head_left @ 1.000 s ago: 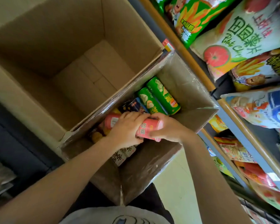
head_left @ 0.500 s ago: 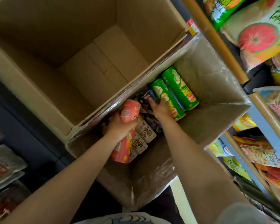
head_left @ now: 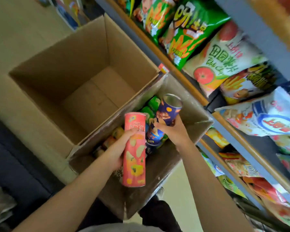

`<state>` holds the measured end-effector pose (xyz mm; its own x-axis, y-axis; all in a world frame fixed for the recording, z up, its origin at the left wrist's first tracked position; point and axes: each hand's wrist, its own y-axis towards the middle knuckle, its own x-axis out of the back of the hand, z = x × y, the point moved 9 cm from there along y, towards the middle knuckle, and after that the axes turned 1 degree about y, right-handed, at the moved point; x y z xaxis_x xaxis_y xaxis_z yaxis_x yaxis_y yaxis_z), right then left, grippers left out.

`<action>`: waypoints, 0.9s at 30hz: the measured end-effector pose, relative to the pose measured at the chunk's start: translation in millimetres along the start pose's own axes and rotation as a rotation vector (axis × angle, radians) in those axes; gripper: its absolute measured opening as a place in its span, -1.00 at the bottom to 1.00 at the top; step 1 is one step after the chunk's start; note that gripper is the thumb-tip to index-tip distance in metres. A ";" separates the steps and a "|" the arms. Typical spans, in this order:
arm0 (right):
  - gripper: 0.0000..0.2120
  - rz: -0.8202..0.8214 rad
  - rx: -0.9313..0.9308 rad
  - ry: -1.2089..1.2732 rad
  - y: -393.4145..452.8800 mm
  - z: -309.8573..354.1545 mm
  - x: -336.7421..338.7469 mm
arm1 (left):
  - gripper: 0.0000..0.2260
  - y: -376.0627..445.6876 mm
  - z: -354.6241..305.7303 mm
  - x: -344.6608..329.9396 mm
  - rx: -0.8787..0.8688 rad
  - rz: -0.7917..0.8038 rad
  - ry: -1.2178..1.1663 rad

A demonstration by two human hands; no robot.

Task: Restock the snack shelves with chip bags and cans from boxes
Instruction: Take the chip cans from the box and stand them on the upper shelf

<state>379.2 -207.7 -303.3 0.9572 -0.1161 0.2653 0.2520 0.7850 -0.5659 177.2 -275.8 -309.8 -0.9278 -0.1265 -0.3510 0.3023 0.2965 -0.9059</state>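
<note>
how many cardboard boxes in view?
2. The empty box sits at left; the box of cans stands beside it, against the shelves. Others may lie out of frame.

A pale cream floor (head_left: 177, 196) shows in a strip at the lower middle, between the shelving on the right and a dark, blue-grey unit (head_left: 15, 164) along the left edge; a tan, flat surface (head_left: 18, 30) fills the upper left corner, too blurred to tell whether it is wall or floor. The shelving (head_left: 251, 30) on the right runs slantwise from the top to the lower right corner, its panels grey-blue and its front edges trimmed with wooden rails (head_left: 177, 67); the light is soft and even, with no strong shadows.
</note>
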 end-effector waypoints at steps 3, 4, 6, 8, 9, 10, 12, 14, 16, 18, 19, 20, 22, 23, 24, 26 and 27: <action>-0.31 0.005 0.182 0.027 -48.9 54.6 49.2 | -0.32 -41.2 -23.6 -59.4 -0.062 0.219 -0.166; -0.17 -0.007 0.239 0.031 -66.9 75.2 64.7 | -0.35 -58.4 -32.4 -81.3 -0.100 0.272 -0.178; -0.11 -0.020 0.418 -0.004 -109.2 118.6 95.8 | -0.40 -92.2 -47.2 -125.8 -0.168 0.348 -0.192; -0.35 0.005 0.684 -0.131 -157.0 158.8 122.4 | -0.44 -125.8 -58.5 -168.6 -0.275 0.378 -0.180; -0.31 0.004 0.770 -0.200 -176.4 168.4 137.3 | -0.47 -143.9 -61.5 -190.2 -0.346 0.398 -0.160; -0.22 0.005 0.825 -0.244 -197.3 172.6 153.4 | -0.50 -159.7 -60.7 -211.4 -0.398 0.425 -0.139; -0.31 0.018 0.841 -0.254 -214.6 168.4 190.8 | -0.52 -183.2 -48.2 -248.7 -0.455 0.457 -0.082; -0.58 0.021 0.751 -0.166 -221.3 164.9 230.5 | -0.51 -199.6 -30.4 -275.1 -0.506 0.465 -0.046; -0.65 0.023 0.610 -0.033 -236.0 159.1 265.1 | -0.48 -215.5 -9.4 -298.8 -0.547 0.485 -0.013; -0.70 0.014 0.616 0.170 -267.2 158.6 293.8 | -0.25 -233.7 8.3 -323.0 -0.609 0.527 0.017; -0.75 0.004 0.631 0.256 -285.1 157.0 306.9 | -0.17 -242.4 17.5 -336.4 -0.639 0.548 0.032; -0.73 0.004 0.666 0.305 -304.8 155.9 318.2 | -0.15 -253.4 25.5 -352.2 -0.674 0.572 0.040; -0.54 0.008 0.728 0.338 -331.7 159.3 336.5 | -0.14 -280.9 39.8 -388.3 -0.762 0.640 0.054; -0.47 -0.008 0.745 0.315 -338.6 163.1 347.3 | -0.14 -295.8 46.2 -407.1 -0.799 0.673 0.064; -0.41 -0.033 0.766 0.290 -350.7 167.6 358.6 | -0.18 -309.9 52.5 -427.4 -0.831 0.712 0.092; -0.42 -0.145 0.813 0.261 -374.9 178.8 389.6 | -0.29 -337.7 67.8 -467.5 -0.859 0.789 0.165; -0.44 -0.213 0.849 0.279 -387.2 183.1 408.5 | -0.31 -350.8 74.1 -486.2 -0.871 0.807 0.192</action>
<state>646.5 -447.7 167.1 0.9301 -0.3653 0.0377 0.3430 0.9008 0.2664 538.5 -388.4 161.2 -0.5794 0.5112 -0.6348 0.6302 0.7749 0.0488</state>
